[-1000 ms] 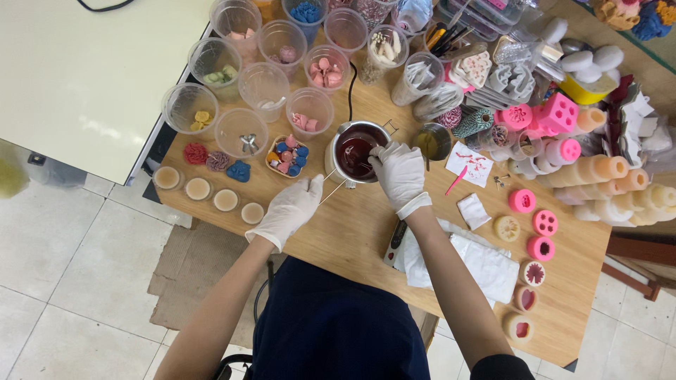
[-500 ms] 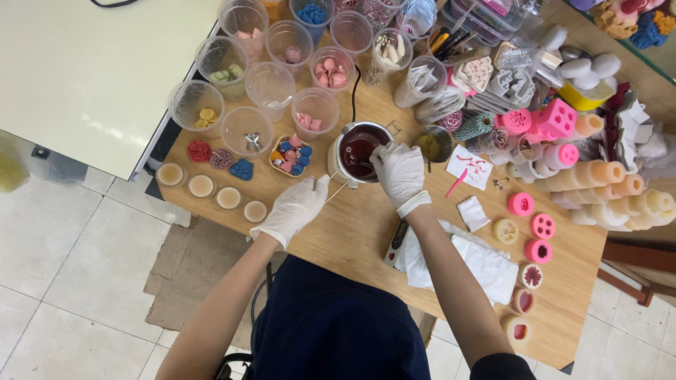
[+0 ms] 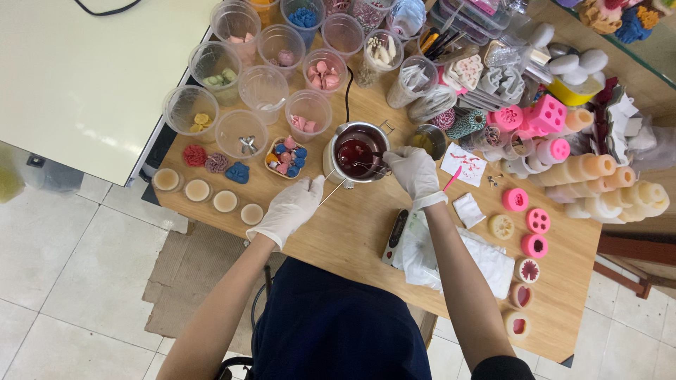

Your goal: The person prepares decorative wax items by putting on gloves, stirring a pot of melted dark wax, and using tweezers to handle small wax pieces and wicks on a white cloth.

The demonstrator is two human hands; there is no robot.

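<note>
Single head-worn view, straight down from high above, wooden table centred

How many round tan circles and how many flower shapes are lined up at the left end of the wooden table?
Round tan discs: 4
Flower shapes: 3 (one red, one mauve, one blue)
Total: 7

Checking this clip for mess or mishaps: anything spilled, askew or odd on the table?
Red splotches mark the white paper scrap right of the metal pot of dark red liquid. Nothing else looks spilled; the cups stand upright. The left hand holds a thin stick; the right hand holds a tool in the pot.
</note>
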